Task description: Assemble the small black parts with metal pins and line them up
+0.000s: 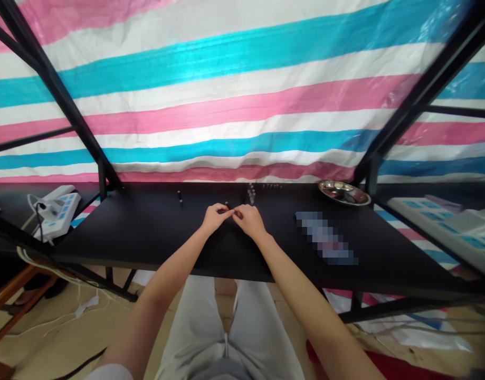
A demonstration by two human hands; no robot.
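Note:
My left hand (214, 217) and my right hand (249, 219) meet over the middle of a black table (155, 232). Both have the fingers curled into a pinch, fingertips touching around a tiny dark part (229, 209) that is too small to name. Just behind my right hand stands a small cluster of little clear and dark pieces (250, 194). A single dark small piece (180, 198) stands further left on the table.
A round metal dish (344, 192) sits at the table's back right. A row of tiny dark bits (272, 186) lies along the back edge. A white power strip (56, 208) with cables is at the left. Black frame bars and a striped tarp stand behind.

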